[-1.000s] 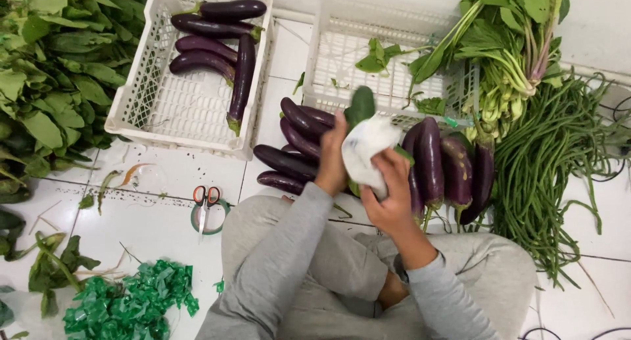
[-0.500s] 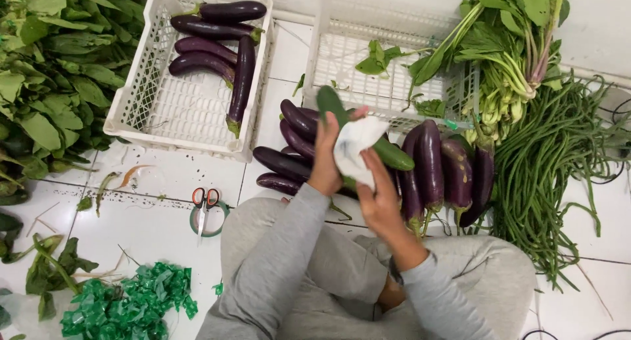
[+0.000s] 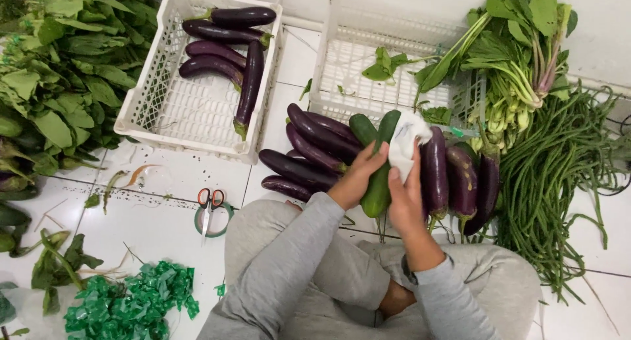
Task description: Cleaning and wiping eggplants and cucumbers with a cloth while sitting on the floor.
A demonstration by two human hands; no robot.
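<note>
Gripping the cucumber point(image 3: 378, 182) in my left hand point(image 3: 355, 179) while my right hand point(image 3: 406, 198) pinches the white cloth point(image 3: 404, 143); wiping hard could slip it loose.

Bright, even overhead light, soft shadows, sharp focus, mild wide-angle edge distortion

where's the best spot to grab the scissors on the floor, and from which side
Likely by the red handle loops at the far end of the scissors, coming straight down from above. They lie flat on the white tile floor across a green tape roll, blades pointing toward the person, so the loops are the blunt part. The tape may raise them slightly, giving fingers room beneath. Both hands are busy elsewhere.
</note>
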